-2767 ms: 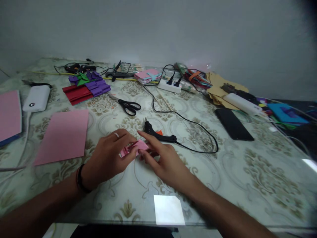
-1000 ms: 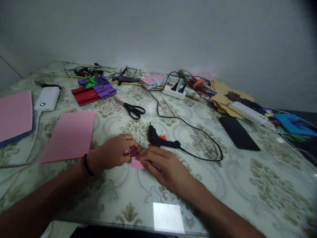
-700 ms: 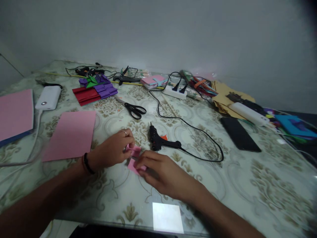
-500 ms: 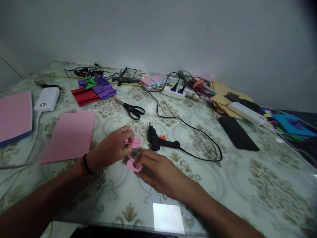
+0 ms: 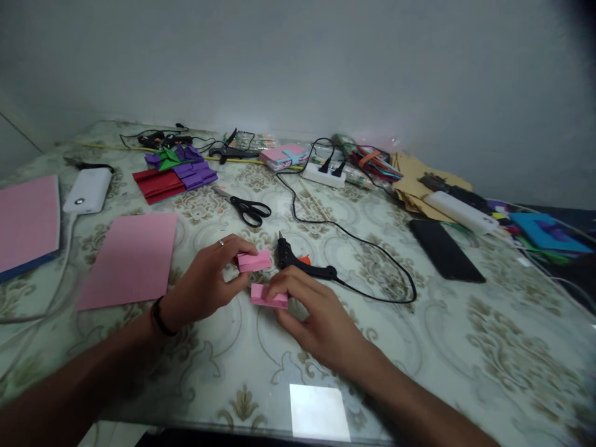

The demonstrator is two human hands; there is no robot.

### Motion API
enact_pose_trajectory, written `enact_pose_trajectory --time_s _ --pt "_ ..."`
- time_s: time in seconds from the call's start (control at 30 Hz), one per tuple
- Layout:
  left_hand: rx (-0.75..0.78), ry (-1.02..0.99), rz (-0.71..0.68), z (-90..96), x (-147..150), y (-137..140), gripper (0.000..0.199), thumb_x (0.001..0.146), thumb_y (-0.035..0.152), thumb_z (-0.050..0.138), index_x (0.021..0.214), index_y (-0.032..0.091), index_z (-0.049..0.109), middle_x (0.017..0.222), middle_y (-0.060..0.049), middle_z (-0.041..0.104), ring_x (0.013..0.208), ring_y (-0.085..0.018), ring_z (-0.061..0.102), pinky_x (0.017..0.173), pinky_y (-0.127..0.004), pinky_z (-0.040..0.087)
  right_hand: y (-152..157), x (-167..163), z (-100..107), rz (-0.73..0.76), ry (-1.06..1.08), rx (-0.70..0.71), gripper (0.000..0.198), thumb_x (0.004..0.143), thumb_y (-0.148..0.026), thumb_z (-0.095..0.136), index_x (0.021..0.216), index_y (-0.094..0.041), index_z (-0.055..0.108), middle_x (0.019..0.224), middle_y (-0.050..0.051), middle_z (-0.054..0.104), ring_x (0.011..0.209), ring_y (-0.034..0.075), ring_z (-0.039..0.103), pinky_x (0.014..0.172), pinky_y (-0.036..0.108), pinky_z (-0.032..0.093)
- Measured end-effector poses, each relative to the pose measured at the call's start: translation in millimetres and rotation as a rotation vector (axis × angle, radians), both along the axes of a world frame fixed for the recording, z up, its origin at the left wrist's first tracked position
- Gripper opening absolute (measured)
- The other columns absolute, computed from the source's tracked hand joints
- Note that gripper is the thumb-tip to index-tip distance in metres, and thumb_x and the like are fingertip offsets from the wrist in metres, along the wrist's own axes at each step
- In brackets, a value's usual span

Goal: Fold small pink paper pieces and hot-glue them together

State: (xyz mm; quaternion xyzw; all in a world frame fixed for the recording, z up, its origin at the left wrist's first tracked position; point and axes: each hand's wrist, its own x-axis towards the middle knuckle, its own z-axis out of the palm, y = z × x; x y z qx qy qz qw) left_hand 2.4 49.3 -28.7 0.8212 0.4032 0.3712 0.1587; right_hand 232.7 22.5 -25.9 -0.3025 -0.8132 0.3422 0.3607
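on the patterned tabletop [image 5: 465,347] i see my left hand [image 5: 205,282] pinching one folded pink piece [image 5: 254,261] just above it, my right hand [image 5: 316,313] pinching a second pink piece [image 5: 267,296], held apart, near the glue gun [image 5: 302,266].

The table [image 5: 465,347] has a glossy, glass-like top over patterned cloth. The two folded pieces [image 5: 254,261] [image 5: 269,296] and the sheet [image 5: 128,259] at left look like matt pink paper. The scissors [image 5: 246,208] have shiny metal blades and black plastic handles.
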Motion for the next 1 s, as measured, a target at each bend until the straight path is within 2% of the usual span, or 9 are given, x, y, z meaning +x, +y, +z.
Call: enact_pose_trajectory --time_s 0.1,0.2,0.3,0.43,0.63,0.8,1.0 --pt "0.06 -0.015 -0.011 0.6 1.0 0.1 0.033 0.084 -0.001 0.065 0.11 0.019 0.06 0.104 -0.004 0.071 0.097 -0.018 0.07 0.084 -0.028 0.056 1.0 1.2 1.5 0.008 0.054 -0.017 0.016 0.098 -0.008 0.059 0.101 -0.021 0.067 0.101 0.005 0.069 0.096 0.017 0.066 0.085 0.029 0.052" --pt "0.121 -0.009 -0.032 3.1 3.1 -2.2 0.033 0.084 -0.003 0.063 0.109 0.019 0.06 0.105 -0.005 0.07 0.101 -0.019 0.069 0.089 -0.029 0.057 2.6 2.1 1.8 -0.001 0.116 -0.108 0.015 0.097 -0.009 0.062 0.098 -0.021 0.07 0.099 0.004 0.071 0.094 0.016 0.067 0.084 0.029 0.051" --pt "0.169 0.03 -0.043 4.7 5.8 -6.3 0.033 0.085 -0.005 0.062 0.109 0.017 0.061 0.107 -0.007 0.069 0.103 -0.019 0.069 0.093 -0.029 0.057 4.2 2.2 0.0 -0.004 0.236 -0.334 0.011 0.096 -0.013 0.067 0.094 -0.023 0.072 0.095 0.002 0.073 0.088 0.015 0.068 0.08 0.028 0.051" --pt "0.206 0.047 -0.068 5.9 9.3 -11.7 0.027 0.089 -0.002 0.065 0.108 0.017 0.062 0.106 -0.007 0.07 0.101 -0.019 0.07 0.091 -0.028 0.059 6.3 1.1 -3.7 0.081 0.457 -0.688 0.003 0.094 -0.025 0.075 0.094 -0.023 0.073 0.082 -0.001 0.074 0.075 0.013 0.069 0.073 0.026 0.052" --pt "0.247 0.055 -0.02 9.5 11.9 -17.3 0.03 0.089 -0.001 0.062 0.112 0.018 0.062 0.107 -0.007 0.07 0.1 -0.019 0.071 0.09 -0.028 0.06 9.3 -3.2 -4.1 0.101 0.652 -0.948 0.018 0.09 -0.036 0.083 0.094 -0.02 0.073 0.074 -0.003 0.069 0.066 0.009 0.065 0.068 0.021 0.053" --pt "0.248 0.047 -0.021 11.1 11.8 -18.3 0.03 0.088 -0.002 0.059 0.111 0.017 0.061 0.106 -0.007 0.07 0.101 -0.018 0.071 0.09 -0.028 0.06 9.5 -3.7 -2.4 0.082 0.708 -0.994 0.02 0.088 -0.036 0.085 0.095 -0.02 0.074 0.073 -0.004 0.067 0.064 0.008 0.062 0.067 0.022 0.056" --pt "0.23 0.035 -0.002 9.7 11.4 -16.8 0.031 0.087 -0.003 0.059 0.11 0.018 0.061 0.104 -0.006 0.069 0.099 -0.018 0.071 0.089 -0.028 0.06 8.9 -2.3 -6.0 0.037 0.637 -0.891 0.018 0.092 -0.037 0.08 0.097 -0.021 0.072 0.075 -0.004 0.068 0.064 0.009 0.064 0.067 0.022 0.053"
